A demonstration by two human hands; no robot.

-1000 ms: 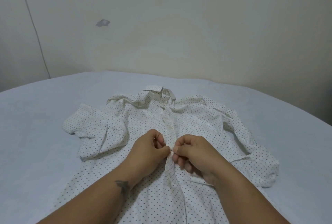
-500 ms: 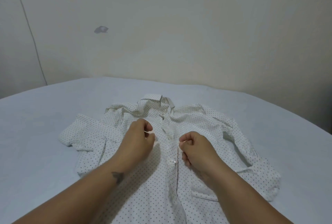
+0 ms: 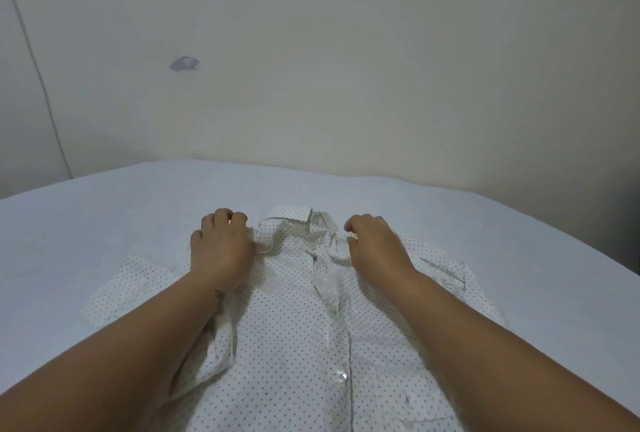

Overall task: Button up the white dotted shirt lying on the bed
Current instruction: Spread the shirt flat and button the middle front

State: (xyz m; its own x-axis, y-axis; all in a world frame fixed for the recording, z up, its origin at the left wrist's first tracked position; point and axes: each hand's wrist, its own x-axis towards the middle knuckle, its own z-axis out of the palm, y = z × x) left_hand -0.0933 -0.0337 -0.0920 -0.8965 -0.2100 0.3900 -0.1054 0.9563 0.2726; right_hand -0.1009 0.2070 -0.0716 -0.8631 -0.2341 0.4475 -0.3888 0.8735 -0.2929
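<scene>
Two hands, left (image 3: 220, 251) and right (image 3: 375, 248), fingers curled, gripping shirt (image 3: 294, 345) shoulders beside collar (image 3: 304, 224).

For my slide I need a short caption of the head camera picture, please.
Both hands, left and right, rest at the collar of a dotted shirt on a bed.

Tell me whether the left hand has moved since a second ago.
Yes. The left hand has moved up the shirt, away from the button placket at mid-chest, to the shoulder just left of the collar, nearer the wall.
</scene>
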